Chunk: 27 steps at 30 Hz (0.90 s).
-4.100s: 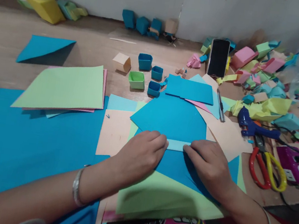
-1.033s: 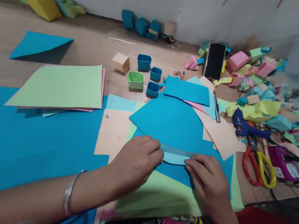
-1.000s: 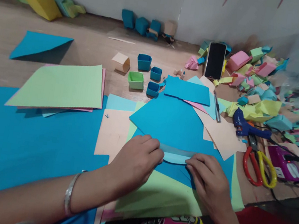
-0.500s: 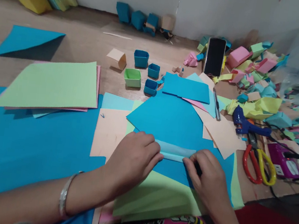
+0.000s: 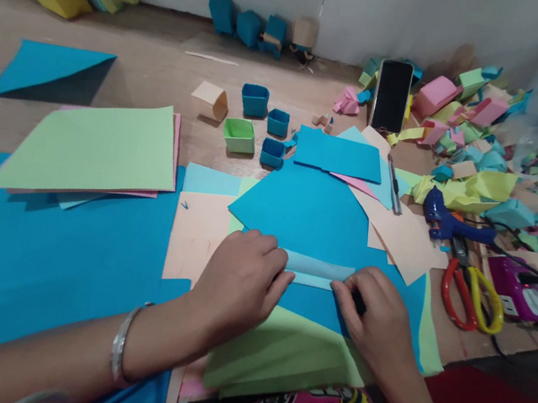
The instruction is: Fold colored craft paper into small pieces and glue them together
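A light blue paper strip (image 5: 319, 270) with a lengthwise fold lies over blue paper, stretched between my two hands. My left hand (image 5: 241, 277) is closed on its left end, thumb along the folded edge. At the right end, my right hand (image 5: 376, 310) pinches the strip between thumb and curled fingers. Beneath it is a large blue sheet (image 5: 315, 208), and a green sheet (image 5: 298, 352) lies nearer to me. A smaller blue piece of paper (image 5: 338, 154) rests on the large sheet's far side.
Small blue and green paper boxes (image 5: 239, 136) stand beyond my hands. To the right lie scissors (image 5: 455, 301), a blue glue gun (image 5: 446, 220), a purple power socket (image 5: 519, 290) with cables, a pen (image 5: 394, 186) and piled paper pieces. A phone (image 5: 391, 95) stands behind. Stacked sheets (image 5: 91, 150) lie left.
The light blue strip's near edge looks folded flatter and more even along its length. Both hands keep their hold at its ends, and the view has shifted slightly.
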Available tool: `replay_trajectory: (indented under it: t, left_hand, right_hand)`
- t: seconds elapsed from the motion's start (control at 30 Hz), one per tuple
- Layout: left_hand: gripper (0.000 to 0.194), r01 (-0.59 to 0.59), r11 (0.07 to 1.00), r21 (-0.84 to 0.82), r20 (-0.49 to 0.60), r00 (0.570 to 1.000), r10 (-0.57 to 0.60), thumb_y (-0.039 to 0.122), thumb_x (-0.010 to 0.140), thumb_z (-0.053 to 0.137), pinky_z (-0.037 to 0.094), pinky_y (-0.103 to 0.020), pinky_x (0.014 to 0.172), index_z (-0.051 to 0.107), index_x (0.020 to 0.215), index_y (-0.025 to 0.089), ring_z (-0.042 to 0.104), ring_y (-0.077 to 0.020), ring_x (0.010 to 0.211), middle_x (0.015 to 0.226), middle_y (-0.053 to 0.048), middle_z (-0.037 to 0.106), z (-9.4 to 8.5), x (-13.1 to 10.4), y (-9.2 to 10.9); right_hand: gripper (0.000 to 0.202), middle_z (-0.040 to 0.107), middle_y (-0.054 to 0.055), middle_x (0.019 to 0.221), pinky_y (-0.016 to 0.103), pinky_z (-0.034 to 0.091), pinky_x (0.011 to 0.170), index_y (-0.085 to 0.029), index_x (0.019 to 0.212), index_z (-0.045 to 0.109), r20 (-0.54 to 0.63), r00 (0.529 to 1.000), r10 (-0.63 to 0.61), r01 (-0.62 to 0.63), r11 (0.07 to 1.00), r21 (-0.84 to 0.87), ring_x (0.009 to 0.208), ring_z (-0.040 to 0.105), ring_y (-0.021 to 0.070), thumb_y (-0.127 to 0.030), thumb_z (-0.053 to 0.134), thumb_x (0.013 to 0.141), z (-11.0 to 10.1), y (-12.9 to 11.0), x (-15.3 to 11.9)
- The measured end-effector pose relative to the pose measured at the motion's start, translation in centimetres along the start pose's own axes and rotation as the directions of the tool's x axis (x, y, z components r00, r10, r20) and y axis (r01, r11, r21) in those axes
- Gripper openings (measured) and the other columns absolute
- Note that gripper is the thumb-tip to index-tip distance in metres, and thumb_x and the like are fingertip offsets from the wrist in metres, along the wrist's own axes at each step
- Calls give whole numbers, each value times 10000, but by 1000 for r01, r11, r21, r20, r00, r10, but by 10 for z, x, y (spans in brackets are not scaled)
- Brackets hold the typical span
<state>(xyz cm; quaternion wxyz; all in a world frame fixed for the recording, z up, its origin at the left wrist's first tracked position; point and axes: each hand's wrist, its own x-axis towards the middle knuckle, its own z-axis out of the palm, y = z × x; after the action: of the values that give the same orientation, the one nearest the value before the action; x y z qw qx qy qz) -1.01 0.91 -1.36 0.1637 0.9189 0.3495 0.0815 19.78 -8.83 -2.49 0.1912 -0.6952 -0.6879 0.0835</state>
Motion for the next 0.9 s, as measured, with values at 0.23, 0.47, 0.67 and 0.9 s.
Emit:
replay_trajectory:
  t: [0.23,0.47,0.67,0.9]
  left_hand:
    - [284,43,998,40,50,998,-45,360,917,512,254,-320,560,624,733,174,483,-209,667,717,-67,589,-6,3,1]
    - [281,51,993,110,75,995,-59,404,890,592,207,-304,541,603,730,173,484,-194,649,697,-52,579,-9,5,1]
    - [303,78,978,191,197,974,-116,459,878,603,154,-318,553,588,807,165,472,-207,651,725,-55,569,-15,6,3]
    - [365,91,969,231,226,963,-145,520,864,593,139,-315,560,586,819,157,473,-214,659,722,-61,571,-18,5,-6]
  right_hand:
    - [261,498,25,706,293,336,597,-208,721,444,-8,1000,9,-9,1000,-20,675,483,165,-312,496,955,1,1,-2]
    - [324,515,3,680,258,286,507,-200,749,478,-32,987,156,-158,984,-86,588,493,137,-462,512,936,1,-3,-8]
    - [263,524,-20,677,239,312,501,-190,890,516,-42,985,169,-171,984,-57,557,502,127,-449,528,933,1,-2,-12]
    - [236,541,-2,719,260,335,574,-197,787,489,-27,991,129,-129,991,-27,636,530,138,-357,511,959,1,-3,-11]
